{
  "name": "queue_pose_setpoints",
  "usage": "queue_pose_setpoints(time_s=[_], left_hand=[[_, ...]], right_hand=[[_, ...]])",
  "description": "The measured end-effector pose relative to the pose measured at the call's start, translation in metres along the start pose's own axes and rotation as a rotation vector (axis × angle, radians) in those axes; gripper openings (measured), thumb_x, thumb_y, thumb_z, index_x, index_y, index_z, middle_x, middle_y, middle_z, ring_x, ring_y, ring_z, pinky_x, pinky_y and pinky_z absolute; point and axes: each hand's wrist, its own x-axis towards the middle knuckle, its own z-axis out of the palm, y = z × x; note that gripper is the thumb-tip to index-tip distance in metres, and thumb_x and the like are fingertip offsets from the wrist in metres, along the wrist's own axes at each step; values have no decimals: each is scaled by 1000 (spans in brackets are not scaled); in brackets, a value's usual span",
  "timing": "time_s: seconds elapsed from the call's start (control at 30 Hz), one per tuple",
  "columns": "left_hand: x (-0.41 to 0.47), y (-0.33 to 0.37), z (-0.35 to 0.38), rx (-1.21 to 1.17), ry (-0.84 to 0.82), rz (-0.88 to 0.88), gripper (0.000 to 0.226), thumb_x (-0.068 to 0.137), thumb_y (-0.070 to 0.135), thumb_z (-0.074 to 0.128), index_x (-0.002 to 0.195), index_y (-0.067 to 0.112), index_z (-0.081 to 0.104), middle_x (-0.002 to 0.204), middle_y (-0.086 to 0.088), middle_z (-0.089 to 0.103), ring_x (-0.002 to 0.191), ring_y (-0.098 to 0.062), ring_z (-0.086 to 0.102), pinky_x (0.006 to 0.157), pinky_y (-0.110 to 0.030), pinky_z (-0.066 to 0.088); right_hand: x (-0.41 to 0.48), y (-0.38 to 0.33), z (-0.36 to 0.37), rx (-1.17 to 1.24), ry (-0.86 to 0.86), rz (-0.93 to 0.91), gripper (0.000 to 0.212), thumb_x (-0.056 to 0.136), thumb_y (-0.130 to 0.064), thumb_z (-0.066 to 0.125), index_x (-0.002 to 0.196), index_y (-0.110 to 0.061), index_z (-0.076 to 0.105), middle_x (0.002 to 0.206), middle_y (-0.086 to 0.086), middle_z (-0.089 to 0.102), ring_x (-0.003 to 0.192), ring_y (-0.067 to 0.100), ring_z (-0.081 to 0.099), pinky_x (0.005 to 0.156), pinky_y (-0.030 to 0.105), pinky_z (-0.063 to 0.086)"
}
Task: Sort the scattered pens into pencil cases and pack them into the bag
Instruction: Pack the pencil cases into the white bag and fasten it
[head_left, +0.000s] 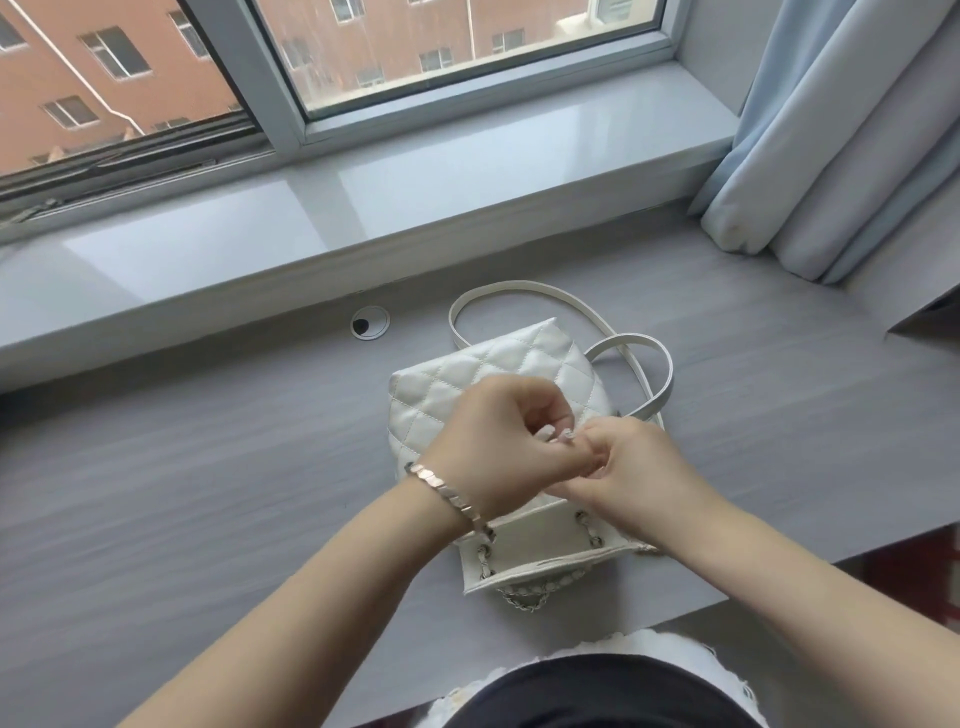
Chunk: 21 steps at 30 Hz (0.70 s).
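Hands meeting over bag. L hand (498, 447) and R hand (641, 470) are touching fingertip to fingertip, directly above white quilted bag (519, 358).

Bag is lying flat on grey desk (208, 467), right under both hands, quilted side facing up. Its far end is showing beyond the knuckles. Its near end, a plain panel, is showing below the wrists, toward the body. Chain (524, 595) is threading through eyelets at that near end and spilling onto desk just body-side of the wrists. White strap (524, 287) is looping on desk beyond the hands and curling round to the R of R hand.

L hand: fingers are curling in tight, thumb closing toward fingertips. R hand: fingers are curling too, thumb side pressing against L fingertips. Contact spot is sitting hidden behind the fingers, so can't tell whether they're pinching some bit of the bag or nothing.

Metal bracelet (447, 491) is sitting on L wrist. Round cable grommet (370, 323) is showing in desk beyond and to L of L hand. Pale windowsill (363, 208) is running further beyond both hands. Blue curtain (831, 156) is hanging well beyond and to R of R hand.
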Motion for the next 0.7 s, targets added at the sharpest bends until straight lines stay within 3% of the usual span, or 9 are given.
queue_pose_setpoints(time_s=[0.13,0.23,0.33,0.43,0.53,0.63,0.7], left_hand=[[7,6,11,150,-55,27,31,66,11,65,46,21,44,42,7,34,39,-7,32,39,-12,24],[7,1,22,258,-116,0,24,67,8,62,51,17,48,44,6,36,42,-9,30,41,-15,23],[13,-3,16,283,-106,-14,29,68,12,68,51,21,46,46,9,40,43,-6,36,44,-14,28],[12,-6,-10,261,-78,59,40,61,26,82,58,29,42,53,11,41,48,0,42,48,-11,33],[-2,-26,-39,394,-153,24,43,58,26,85,61,33,42,54,10,40,51,3,45,51,-11,34],[-19,-58,-56,367,-149,-145,35,58,27,85,51,28,51,42,8,44,47,1,45,47,-11,33],[-24,-77,-58,304,-134,-236,32,57,29,85,49,24,55,41,9,49,45,-2,44,46,-12,32]], right_hand=[[2,9,2,80,-93,115,46,69,-6,73,35,-24,48,38,-10,42,38,0,36,41,10,27],[0,17,17,74,-106,144,46,72,-5,69,41,-23,39,30,-15,40,37,-4,40,38,9,29],[-1,25,26,144,-30,129,42,71,-4,73,48,-27,48,38,-18,53,43,-8,48,47,6,35],[0,32,25,245,-5,165,29,66,-8,81,52,-27,63,60,-5,69,60,3,60,67,26,51],[-5,32,22,204,14,65,30,60,-13,85,54,-35,65,56,-20,64,56,-6,56,58,8,40],[-8,26,19,287,30,-41,11,61,-27,81,62,-33,72,66,-17,68,66,-2,61,62,8,43],[-5,27,22,291,36,-1,16,68,-16,79,61,-29,71,60,-12,68,61,1,61,59,10,45]])
